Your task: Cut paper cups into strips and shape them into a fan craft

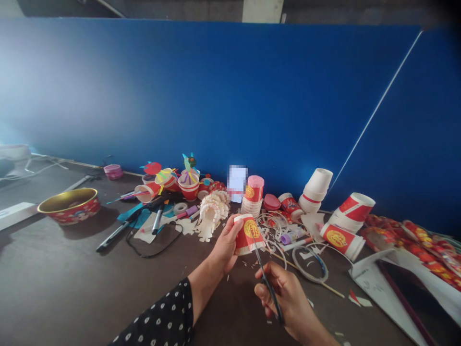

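My left hand (pixel 226 244) is closed around a red and white paper cup (pixel 247 234) with a gold emblem, held bottom up just above the dark table (pixel 65 283). My right hand (pixel 284 300) grips black scissors (pixel 265 278), fingers wrapped round the handles. The blades point up and reach the cup's lower rim. Small paper scraps lie under the cup. A dotted black sleeve covers my left forearm.
Behind the hands lie cut cups, paper rings (pixel 310 263), a stack of white cups (pixel 317 188), two red cups on their sides (pixel 344 238), markers (pixel 157 220), tape (pixel 180 207) and a gold-lined red bowl (pixel 69 205) at left. A blue partition stands at the back.
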A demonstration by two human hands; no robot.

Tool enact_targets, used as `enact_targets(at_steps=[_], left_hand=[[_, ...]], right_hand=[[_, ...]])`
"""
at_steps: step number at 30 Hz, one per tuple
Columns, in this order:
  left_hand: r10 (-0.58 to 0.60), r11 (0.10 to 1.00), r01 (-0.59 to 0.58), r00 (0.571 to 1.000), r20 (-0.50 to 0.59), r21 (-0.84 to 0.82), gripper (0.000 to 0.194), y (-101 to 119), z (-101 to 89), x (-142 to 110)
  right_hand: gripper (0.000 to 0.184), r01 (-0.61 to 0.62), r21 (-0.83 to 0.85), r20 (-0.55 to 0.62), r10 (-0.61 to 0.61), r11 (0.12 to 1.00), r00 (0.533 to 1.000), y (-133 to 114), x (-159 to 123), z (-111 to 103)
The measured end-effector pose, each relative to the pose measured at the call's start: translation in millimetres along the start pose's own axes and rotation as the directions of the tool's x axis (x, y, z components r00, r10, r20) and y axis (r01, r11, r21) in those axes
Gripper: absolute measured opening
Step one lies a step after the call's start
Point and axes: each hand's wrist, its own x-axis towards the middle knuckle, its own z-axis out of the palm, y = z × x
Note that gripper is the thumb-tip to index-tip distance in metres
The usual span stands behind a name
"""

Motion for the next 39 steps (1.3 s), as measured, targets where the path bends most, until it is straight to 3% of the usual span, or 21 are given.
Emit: enact_targets(at_steps=[20, 39], left_hand=[[-0.013, 0.999, 0.014, 0.999, -0.053, 0.031, 0.028, 0.5, 2.4, -0.4], [-0.028, 0.999, 0.029, 1.0, -0.013, 0.026, 0.025, 2.5, 3.2, -1.1]], right_hand=[[0.036, 0.119, -0.231, -0.023, -0.128, 0.966, 0.992, 7.8, 0.8, -5.9], [0.041, 0.098, -0.183, -0.02, -0.103, 0.978, 0.994, 2.1, -0.9, -4.0]])
